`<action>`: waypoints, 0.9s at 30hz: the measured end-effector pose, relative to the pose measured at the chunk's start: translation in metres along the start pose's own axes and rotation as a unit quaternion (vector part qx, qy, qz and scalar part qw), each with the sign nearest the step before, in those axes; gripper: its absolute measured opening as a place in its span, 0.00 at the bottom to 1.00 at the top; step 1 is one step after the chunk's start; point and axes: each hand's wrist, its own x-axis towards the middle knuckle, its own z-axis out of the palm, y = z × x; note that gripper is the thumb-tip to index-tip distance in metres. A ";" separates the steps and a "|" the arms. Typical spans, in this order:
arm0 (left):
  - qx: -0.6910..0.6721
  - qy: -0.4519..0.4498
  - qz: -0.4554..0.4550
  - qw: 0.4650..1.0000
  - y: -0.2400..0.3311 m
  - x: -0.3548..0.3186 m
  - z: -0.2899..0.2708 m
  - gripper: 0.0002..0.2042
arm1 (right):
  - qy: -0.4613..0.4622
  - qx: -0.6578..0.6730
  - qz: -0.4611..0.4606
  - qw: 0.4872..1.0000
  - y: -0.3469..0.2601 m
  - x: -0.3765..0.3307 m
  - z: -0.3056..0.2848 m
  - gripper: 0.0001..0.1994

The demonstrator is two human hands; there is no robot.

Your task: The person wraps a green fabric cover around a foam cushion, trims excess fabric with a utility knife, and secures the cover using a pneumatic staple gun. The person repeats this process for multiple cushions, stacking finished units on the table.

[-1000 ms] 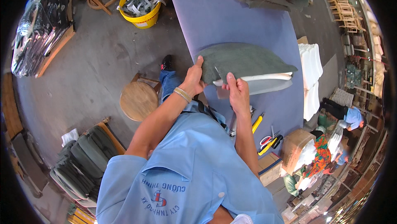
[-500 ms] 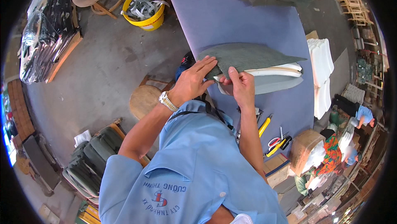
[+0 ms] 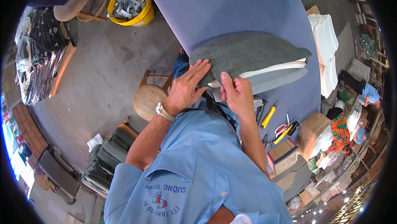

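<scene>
Workshop surface (image 3: 231,4) in purple cloth: grey-green cushion cover (image 3: 248,54) runs long to the right. Left hand (image 3: 188,87) lies flat on its near end, right hand (image 3: 235,93) pinches the edge.

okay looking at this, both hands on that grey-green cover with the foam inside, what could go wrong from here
The foam pad already pokes out along the open edge of the grey-green fabric cover; it might slip out further or bunch. The left hand lies flat and the right hand only pinches the corner, so the fabric could crease. The yellow utility knife lies near the right forearm and could get knocked.
</scene>
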 end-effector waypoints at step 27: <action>0.018 0.058 -0.034 0.998 0.018 0.020 0.001 0.32 | 0.085 -0.179 -0.196 0.960 0.004 0.019 -0.005 0.25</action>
